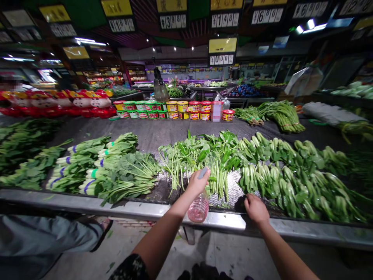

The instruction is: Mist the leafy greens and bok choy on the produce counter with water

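My left hand (pixel 198 182) is wrapped round the top of a clear plastic spray bottle (pixel 198 210), whose grey head shows between the fingers. Pinkish colour shows through the bottle's ridged lower part, in front of the metal edge. Just beyond it lie loose leafy greens with long pale stems (pixel 218 177). Over the front edge of the stand, my right hand (pixel 258 209) has its fingers curled closed, close to the bok choy (pixel 262 177). What those fingers hold, if anything, is hidden.
Taped bundles of greens (pixel 93 173) lie to the left. Stacked tubs (pixel 175 109) and red figures (pixel 84 103) line the back. The stand's metal edge (pixel 140 208) runs across the front. At lower left are a person's grey trousers (pixel 43 237). Price signs (pixel 222 50) hang overhead.
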Available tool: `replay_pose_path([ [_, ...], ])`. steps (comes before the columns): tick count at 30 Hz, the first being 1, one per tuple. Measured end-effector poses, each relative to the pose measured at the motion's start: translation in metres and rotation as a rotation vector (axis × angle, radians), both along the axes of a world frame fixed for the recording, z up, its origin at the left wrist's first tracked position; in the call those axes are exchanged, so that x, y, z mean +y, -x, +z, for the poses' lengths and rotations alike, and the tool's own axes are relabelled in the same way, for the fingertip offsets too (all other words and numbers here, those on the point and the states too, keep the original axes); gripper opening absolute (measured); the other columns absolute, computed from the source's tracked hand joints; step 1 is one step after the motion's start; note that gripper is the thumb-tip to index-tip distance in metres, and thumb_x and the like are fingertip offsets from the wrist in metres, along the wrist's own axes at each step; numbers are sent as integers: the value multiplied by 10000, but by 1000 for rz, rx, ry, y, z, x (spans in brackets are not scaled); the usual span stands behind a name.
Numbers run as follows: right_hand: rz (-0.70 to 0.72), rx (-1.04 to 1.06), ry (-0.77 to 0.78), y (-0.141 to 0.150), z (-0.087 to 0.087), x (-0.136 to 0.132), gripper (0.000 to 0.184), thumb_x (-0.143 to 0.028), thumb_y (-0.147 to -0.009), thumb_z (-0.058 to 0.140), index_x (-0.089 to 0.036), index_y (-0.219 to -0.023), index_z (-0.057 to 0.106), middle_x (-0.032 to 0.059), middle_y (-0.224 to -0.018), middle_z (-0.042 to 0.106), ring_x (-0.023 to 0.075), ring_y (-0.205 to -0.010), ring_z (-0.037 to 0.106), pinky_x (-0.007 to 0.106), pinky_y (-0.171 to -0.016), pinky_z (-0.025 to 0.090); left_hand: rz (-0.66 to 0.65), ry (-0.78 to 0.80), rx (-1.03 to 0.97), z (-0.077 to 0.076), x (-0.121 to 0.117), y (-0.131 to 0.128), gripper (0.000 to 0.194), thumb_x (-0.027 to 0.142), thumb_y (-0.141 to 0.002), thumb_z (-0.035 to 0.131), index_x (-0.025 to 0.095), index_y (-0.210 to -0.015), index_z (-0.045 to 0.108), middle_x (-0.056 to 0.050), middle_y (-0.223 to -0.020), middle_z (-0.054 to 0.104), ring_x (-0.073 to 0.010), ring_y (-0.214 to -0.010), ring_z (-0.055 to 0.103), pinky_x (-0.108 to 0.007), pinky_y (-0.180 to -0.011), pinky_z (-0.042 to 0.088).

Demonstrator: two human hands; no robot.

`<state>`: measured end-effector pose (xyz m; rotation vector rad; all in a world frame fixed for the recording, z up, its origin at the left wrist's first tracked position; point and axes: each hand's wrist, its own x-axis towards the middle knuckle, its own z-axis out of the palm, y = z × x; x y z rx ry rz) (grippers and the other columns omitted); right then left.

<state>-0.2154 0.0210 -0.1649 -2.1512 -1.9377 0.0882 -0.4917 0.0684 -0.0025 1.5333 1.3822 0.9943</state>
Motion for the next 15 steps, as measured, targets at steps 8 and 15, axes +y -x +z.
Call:
replay_pose_path([
  [8, -11, -6, 18, 1, 2, 1, 340, -252, -891, 352, -119, -1066, 611, 157, -1186, 607, 226, -1119, 552, 311, -956, 393, -41, -41, 79, 12, 10, -6, 422, 562, -836, 474, 176, -757, 626, -40, -726, 654, -151, -614, 581, -269, -576, 439],
  [15, -16, 15, 18, 2, 5, 1, 338, -255, -895, 352, -123, -1046, 623, 157, -1163, 619, 231, -1094, 570, 320, -949, 403, -7, -37, 115, 31, 45, -9, 473, 589, -812, 478, 161, -680, 630, -23, -624, 643, -145, -549, 560, -266, -558, 413],
])
